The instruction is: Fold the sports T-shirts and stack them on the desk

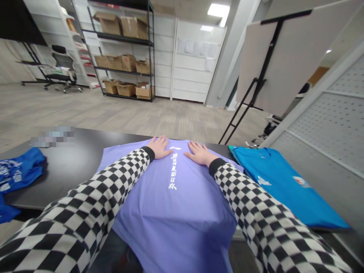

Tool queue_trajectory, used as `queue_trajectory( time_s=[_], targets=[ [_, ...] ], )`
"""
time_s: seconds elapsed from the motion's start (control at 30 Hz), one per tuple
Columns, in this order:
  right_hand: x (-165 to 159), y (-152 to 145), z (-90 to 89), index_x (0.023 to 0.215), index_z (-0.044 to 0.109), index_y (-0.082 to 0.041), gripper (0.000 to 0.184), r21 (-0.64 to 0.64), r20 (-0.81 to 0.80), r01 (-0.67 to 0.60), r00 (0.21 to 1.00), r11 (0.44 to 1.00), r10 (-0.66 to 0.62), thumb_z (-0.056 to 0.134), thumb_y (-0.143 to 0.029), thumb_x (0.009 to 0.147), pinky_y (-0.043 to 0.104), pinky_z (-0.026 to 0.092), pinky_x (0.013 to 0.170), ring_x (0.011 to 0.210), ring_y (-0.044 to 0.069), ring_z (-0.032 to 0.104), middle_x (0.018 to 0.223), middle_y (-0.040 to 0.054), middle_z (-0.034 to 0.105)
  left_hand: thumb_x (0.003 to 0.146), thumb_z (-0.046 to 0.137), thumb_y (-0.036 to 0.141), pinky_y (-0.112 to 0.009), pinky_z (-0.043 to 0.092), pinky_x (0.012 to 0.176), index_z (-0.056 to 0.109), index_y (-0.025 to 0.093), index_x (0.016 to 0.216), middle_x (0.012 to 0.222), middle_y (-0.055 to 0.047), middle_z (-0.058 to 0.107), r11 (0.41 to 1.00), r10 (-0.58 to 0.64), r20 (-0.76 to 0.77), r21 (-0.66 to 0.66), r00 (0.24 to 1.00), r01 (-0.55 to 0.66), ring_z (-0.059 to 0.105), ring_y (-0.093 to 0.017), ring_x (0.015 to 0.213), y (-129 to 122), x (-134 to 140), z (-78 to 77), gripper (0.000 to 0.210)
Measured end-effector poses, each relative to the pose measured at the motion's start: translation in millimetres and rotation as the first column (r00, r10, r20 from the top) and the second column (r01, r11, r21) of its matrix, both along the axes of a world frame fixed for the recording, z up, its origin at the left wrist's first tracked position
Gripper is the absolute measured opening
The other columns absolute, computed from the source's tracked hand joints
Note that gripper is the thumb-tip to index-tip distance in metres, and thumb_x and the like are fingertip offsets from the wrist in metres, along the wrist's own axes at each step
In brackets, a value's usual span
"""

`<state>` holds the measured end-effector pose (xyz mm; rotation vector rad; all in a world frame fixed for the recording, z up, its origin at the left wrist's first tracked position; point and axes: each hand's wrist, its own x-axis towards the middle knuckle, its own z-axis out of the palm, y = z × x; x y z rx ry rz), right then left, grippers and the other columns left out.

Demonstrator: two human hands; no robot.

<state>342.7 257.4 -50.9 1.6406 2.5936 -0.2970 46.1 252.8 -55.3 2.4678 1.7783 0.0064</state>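
Note:
A purple T-shirt (193,193) lies spread over the black table, with a column of white characters down its middle. Its near part hangs over the table's front edge towards me. My left hand (159,146) rests flat on the far part of the shirt, left of the print, fingers spread. On the other side of the print, my right hand (200,152) also lies flat on the cloth with its fingers apart. Neither hand grips anything. Both arms reach forward in black-and-white checked sleeves.
A blue shirt (287,178) lies flat on the right of the table (68,167). At the left a crumpled blue garment (24,170) hangs partly over the edge. Behind stand a shelf rack (125,70) with cardboard boxes, a tilted board (287,64) and an office chair (63,62).

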Motion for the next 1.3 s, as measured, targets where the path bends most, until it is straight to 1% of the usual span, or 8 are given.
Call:
queue_trajectory(
  time_s=[0.17, 0.3, 0.43, 0.53, 0.63, 0.8, 1.0, 1.3],
  targets=[
    [12, -18, 39.1, 0.185, 0.028, -0.013, 0.087, 0.100, -0.184, 0.034, 0.983, 0.994, -0.015, 0.032, -0.068, 0.117, 0.070, 0.009, 0.142, 0.179, 0.041, 0.012, 0.192, 0.0174, 0.018, 0.114, 0.040, 0.058, -0.068, 0.007, 0.142, 0.033, 0.003, 0.181, 0.189, -0.028, 0.024, 0.967, 0.006, 0.196, 0.248, 0.981, -0.055, 0.018, -0.040, 0.179, -39, 10, 47.7, 0.087],
    [66, -112, 66.6, 0.168, 0.061, -0.020, 0.073, 0.311, -0.568, 0.106, 0.818, 0.944, 0.095, 0.051, -0.069, 0.115, 0.057, 0.040, 0.135, 0.160, 0.037, 0.055, 0.171, 0.0179, 0.061, 0.111, 0.050, 0.049, -0.052, 0.050, 0.128, 0.069, 0.018, 0.157, 0.154, -0.016, 0.073, 0.895, -0.238, 0.579, 0.442, 0.780, -0.055, 0.068, -0.032, 0.143, -183, -27, 51.8, 0.059],
    [133, -264, 53.6, 0.116, 0.087, -0.026, 0.044, 0.055, -0.775, 0.212, 0.626, 0.976, -0.092, 0.066, -0.065, 0.111, 0.040, 0.065, 0.091, 0.090, 0.026, 0.080, 0.096, 0.0080, 0.085, 0.099, 0.070, 0.046, -0.035, 0.063, 0.075, 0.088, 0.028, 0.095, 0.079, -0.006, 0.078, 0.993, 0.034, 0.851, 0.031, 0.523, -0.116, 0.074, -0.024, 0.075, -367, -74, -16.8, 0.025],
    [163, -352, 6.6, 0.072, 0.076, -0.023, 0.060, -0.269, -0.775, 0.295, 0.499, 0.917, -0.388, 0.067, -0.071, 0.107, 0.034, 0.058, 0.064, 0.061, 0.022, 0.068, 0.065, 0.0062, 0.072, 0.090, 0.076, 0.055, -0.031, 0.054, 0.057, 0.080, 0.023, 0.083, 0.066, -0.005, 0.070, 0.792, 0.556, 0.822, -0.478, 0.125, -0.381, 0.066, -0.022, 0.061, -444, -73, -88.5, 0.033],
    [169, -388, -56.1, 0.070, 0.072, -0.024, 0.065, -0.440, -0.676, 0.492, 0.369, 0.751, -0.638, 0.068, -0.082, 0.098, 0.036, 0.059, 0.064, 0.065, 0.025, 0.070, 0.066, 0.0082, 0.072, 0.073, 0.086, 0.045, -0.034, 0.061, 0.067, 0.079, 0.021, 0.112, 0.106, -0.013, 0.084, 0.585, 0.719, 0.671, -0.725, -0.180, -0.365, 0.080, -0.030, 0.088, -452, -48, -134.1, 0.046],
    [154, -382, -127.6, 0.110, 0.084, -0.025, 0.062, -0.538, -0.598, 0.565, 0.268, 0.626, -0.756, 0.079, -0.080, 0.083, 0.049, 0.066, 0.095, 0.124, 0.042, 0.078, 0.124, 0.0167, 0.086, 0.069, 0.067, 0.024, -0.046, 0.054, 0.124, 0.058, 0.029, 0.156, 0.175, -0.014, 0.055, 0.747, 0.586, 0.784, -0.621, -0.204, -0.239, 0.057, -0.033, 0.159, -398, -25, -149.2, 0.088],
    [129, -371, -138.7, 0.119, 0.083, -0.026, 0.063, -0.626, -0.663, 0.442, 0.134, 0.643, -0.737, 0.088, -0.074, 0.080, 0.051, 0.064, 0.106, 0.130, 0.040, 0.077, 0.134, 0.0147, 0.084, 0.086, 0.077, 0.041, -0.049, 0.052, 0.129, 0.057, 0.027, 0.157, 0.165, -0.015, 0.066, 0.837, 0.459, 0.881, -0.472, -0.115, -0.276, 0.061, -0.032, 0.156, -369, -29, -152.6, 0.076],
    [131, -375, -126.8, 0.091, 0.084, -0.021, 0.058, -0.757, -0.604, 0.277, 0.050, 0.592, -0.795, 0.104, -0.070, 0.067, 0.037, 0.062, 0.077, 0.083, 0.027, 0.076, 0.092, 0.0088, 0.084, 0.080, 0.097, 0.060, -0.045, 0.061, 0.112, 0.081, 0.018, 0.117, 0.120, -0.012, 0.086, 0.772, 0.440, 0.853, -0.519, -0.280, -0.367, 0.080, -0.031, 0.115, -397, -76, -131.4, 0.058]
  ],
)
